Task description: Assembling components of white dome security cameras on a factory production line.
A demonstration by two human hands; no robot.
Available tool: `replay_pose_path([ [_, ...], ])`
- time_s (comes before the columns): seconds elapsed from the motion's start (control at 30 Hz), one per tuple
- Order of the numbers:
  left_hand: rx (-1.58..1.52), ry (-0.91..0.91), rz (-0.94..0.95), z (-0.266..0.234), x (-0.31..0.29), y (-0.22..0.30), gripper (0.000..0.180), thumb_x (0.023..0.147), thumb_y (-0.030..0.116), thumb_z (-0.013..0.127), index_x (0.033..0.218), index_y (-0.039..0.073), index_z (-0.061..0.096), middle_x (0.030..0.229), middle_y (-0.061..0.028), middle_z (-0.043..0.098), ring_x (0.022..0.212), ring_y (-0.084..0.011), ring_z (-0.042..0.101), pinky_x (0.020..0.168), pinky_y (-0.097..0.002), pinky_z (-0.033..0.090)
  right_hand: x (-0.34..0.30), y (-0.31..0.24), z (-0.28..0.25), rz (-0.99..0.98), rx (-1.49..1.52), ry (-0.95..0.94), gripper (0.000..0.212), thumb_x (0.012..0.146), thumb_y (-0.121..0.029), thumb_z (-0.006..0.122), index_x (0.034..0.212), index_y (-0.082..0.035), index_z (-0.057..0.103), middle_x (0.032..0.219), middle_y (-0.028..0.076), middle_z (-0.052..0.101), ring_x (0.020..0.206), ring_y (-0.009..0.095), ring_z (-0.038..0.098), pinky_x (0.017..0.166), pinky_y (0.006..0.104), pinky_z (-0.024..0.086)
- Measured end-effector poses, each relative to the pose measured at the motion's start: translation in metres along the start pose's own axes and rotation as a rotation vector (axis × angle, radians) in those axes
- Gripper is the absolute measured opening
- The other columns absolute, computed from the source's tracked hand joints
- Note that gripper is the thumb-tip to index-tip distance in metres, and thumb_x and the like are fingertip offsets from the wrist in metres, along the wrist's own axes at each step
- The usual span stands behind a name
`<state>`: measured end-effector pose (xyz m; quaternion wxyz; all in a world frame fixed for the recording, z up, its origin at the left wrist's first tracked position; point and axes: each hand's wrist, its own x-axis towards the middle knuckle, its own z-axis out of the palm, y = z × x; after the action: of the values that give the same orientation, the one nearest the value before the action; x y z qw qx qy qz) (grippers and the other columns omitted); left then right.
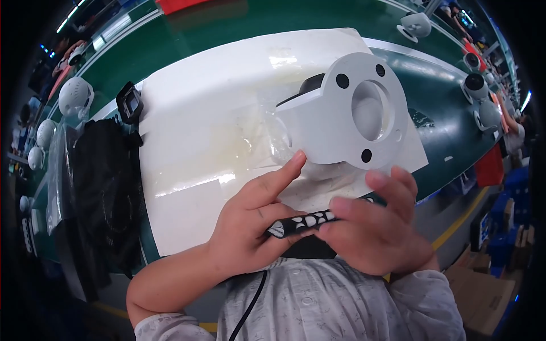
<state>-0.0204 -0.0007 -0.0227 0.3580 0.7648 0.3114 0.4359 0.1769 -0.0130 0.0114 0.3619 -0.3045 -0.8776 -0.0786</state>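
Between my hands is a narrow black strip (pixel 301 222) with a row of whitish oval patches, tilted up to the right. My left hand (pixel 250 221) grips its left end low between the fingers, with one finger stretched out toward the white device. My right hand (pixel 375 227) closes thumb and fingertip on the strip's right part, partly covering it; its other fingers are raised and slightly blurred. Just beyond lies a white camera-like device (pixel 318 133) on its side, its ring-shaped base facing me. Black round pads (pixel 366 155) sit on the base; a shallow round recess without black shows at its lower right.
A large white sheet (pixel 187 142) covers the green bench (pixel 222 23), with clear plastic film (pixel 267 125) under the device. At left lie a black bag (pixel 108 187) and a dark square-framed object (pixel 129 103). More white devices (pixel 75 96) stand left and right. Cardboard (pixel 478 295) is at lower right.
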Motion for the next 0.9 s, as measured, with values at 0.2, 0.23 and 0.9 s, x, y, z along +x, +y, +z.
replay_pose_path([
  [0.2,-0.017,-0.015,-0.031,-0.001,-0.001,0.000,0.021,0.066,0.006,0.069,0.064,0.001,0.049,0.131,-0.0216,0.036,0.106,-0.0312,0.051,0.084,-0.0332,0.042,0.006,0.041,-0.016,0.324,0.070,0.218,0.013,0.070,-0.014,0.066,0.075,-0.007,0.057,0.119,0.018,0.046,0.117,0.031,0.038,0.095,0.0415,0.030],
  [0.23,-0.023,-0.010,-0.029,0.000,-0.001,0.000,0.022,0.066,0.005,0.069,0.063,0.000,0.048,0.131,-0.0221,0.035,0.105,-0.0315,0.051,0.084,-0.0333,0.042,0.011,0.053,-0.021,0.402,-0.003,0.193,0.009,0.072,-0.011,0.063,0.075,-0.006,0.055,0.120,0.018,0.046,0.118,0.031,0.038,0.096,0.0386,0.030],
  [0.9,-0.068,-0.041,-0.094,0.004,0.003,0.005,0.021,0.066,0.005,0.070,0.064,-0.001,0.050,0.131,-0.0235,0.034,0.105,-0.0304,0.052,0.085,-0.0328,0.042,0.009,0.090,-0.035,0.604,0.328,0.088,0.031,0.079,-0.024,0.059,0.103,-0.006,0.056,0.094,0.003,0.057,0.083,0.015,0.050,0.079,0.0267,0.038],
])
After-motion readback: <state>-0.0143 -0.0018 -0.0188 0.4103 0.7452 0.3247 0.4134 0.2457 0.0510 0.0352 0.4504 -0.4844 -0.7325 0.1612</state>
